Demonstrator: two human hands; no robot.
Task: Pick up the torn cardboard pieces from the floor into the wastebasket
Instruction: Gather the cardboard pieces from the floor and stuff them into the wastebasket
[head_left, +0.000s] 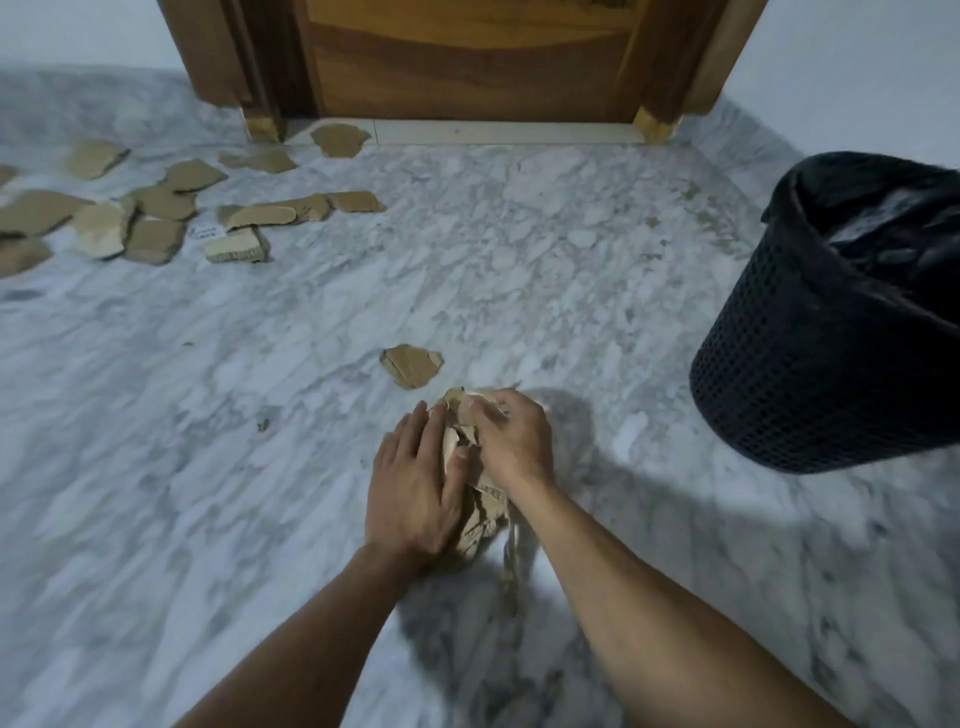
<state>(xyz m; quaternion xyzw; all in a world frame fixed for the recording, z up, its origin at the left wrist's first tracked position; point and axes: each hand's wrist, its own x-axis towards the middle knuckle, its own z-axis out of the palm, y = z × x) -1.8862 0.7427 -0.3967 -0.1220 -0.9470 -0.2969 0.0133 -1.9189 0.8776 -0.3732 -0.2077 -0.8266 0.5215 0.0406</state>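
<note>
So the marble floor (519, 249) is the big thing here, mostly bare through the middle, with a wooden door (467, 57) at the far end and a black mesh wastebasket (810, 353) standing off to the right, its mouth tipped toward the camera. A big scatter of torn cardboard pieces (156, 218) is over on the far left, well apart from the basket, and one stray piece (411, 365) lies just ahead of the hands. The left hand (415, 488) and right hand (511, 441) are pressed together around a bundle of cardboard scraps (485, 499), both closed on it, a strip dangling underneath. Looks like the carry step: next move is probably swinging the bundle right over the rim and letting go. Plenty of open floor that way, nothing blocking. Loose bits could slip out, I reckon.
</note>
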